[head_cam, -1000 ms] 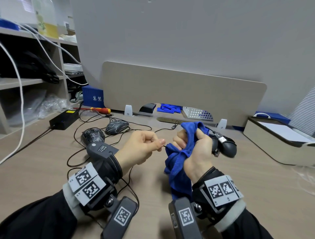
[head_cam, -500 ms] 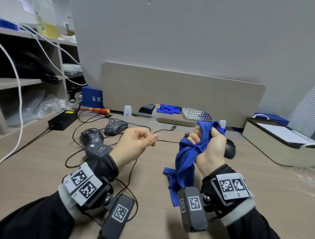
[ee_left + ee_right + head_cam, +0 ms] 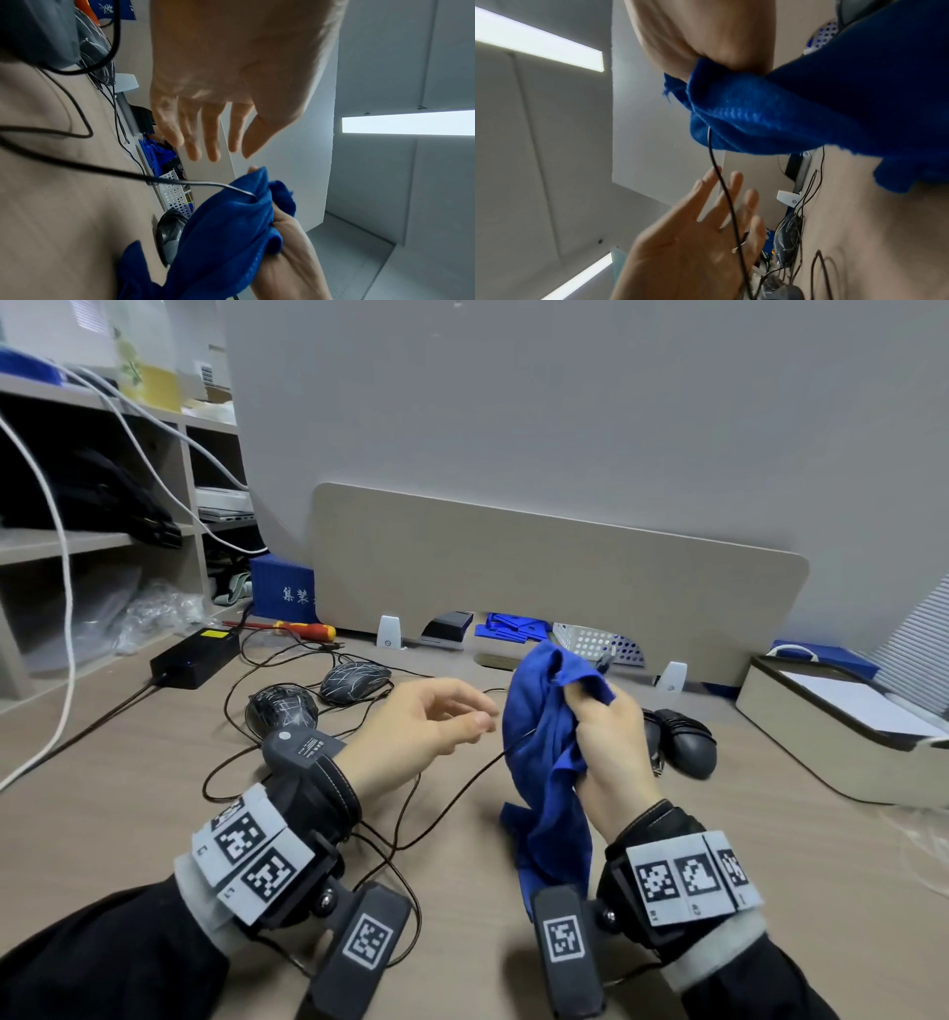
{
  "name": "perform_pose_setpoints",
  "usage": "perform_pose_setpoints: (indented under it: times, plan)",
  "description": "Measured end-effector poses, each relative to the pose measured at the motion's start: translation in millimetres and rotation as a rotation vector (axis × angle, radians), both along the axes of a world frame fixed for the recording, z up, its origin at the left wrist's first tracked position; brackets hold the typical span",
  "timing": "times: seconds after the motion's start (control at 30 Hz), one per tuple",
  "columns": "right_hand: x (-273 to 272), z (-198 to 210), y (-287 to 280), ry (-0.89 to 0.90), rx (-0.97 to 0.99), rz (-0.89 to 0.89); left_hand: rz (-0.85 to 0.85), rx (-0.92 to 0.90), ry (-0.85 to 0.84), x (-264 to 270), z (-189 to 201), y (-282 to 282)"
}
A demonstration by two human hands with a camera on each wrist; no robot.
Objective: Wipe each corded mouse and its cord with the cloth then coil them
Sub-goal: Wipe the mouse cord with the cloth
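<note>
My right hand [image 3: 611, 737] grips the bunched blue cloth [image 3: 544, 762] above the desk, with a thin black cord [image 3: 452, 793] running into its folds. The cord's plug end [image 3: 606, 662] pokes out at the cloth's top. My left hand [image 3: 462, 711] hovers just left of the cloth with its fingers straight and spread, holding nothing. In the right wrist view the cord [image 3: 721, 176] passes in front of that open hand [image 3: 726, 192]. A black mouse [image 3: 690, 747] wrapped in its cord lies behind my right hand. Two patterned mice [image 3: 282, 708] [image 3: 357, 683] lie at the left among loose cords.
A black power brick [image 3: 195, 654] and a red-yellow screwdriver [image 3: 303, 629] lie at the back left. A beige divider panel [image 3: 554, 588] closes off the back of the desk. A cream box [image 3: 832, 737] stands at the right, and shelves with white cables at the left.
My left hand has let go of the cord and opened its fingers. The cloth in my right hand has slid along the cord to its plug end.
</note>
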State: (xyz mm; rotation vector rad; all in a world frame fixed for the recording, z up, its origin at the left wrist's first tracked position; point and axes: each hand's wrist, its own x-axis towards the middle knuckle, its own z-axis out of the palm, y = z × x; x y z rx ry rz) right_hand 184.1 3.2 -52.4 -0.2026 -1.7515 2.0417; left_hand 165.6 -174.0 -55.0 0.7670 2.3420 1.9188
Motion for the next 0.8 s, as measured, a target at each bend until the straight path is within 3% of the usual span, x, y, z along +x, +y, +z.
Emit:
perform_pose_setpoints:
  times: [0.13,0.27,0.43,0.6,0.7,0.8]
  plan:
    - [3,-3,-8,-0.083,0.192,0.030,-0.046,0.019,0.020,4,-1,3]
    - [9,-1,-15,-0.135,0.265,0.105,-0.087,-0.005,-0.086,2,-6,6]
    - [5,-6,-20,-0.167,0.344,0.315,-0.205,0.114,-0.268,4,-11,6]
    - [3,-13,-20,-0.195,0.416,0.473,-0.112,0.142,-0.367,2,-6,6]
    - [2,-12,-19,-0.227,0.396,0.465,-0.069,0.257,-0.451,1,-5,5]
    - [4,-12,-18,-0.241,0.432,0.434,-0.019,0.275,-0.403,-2,-6,4]
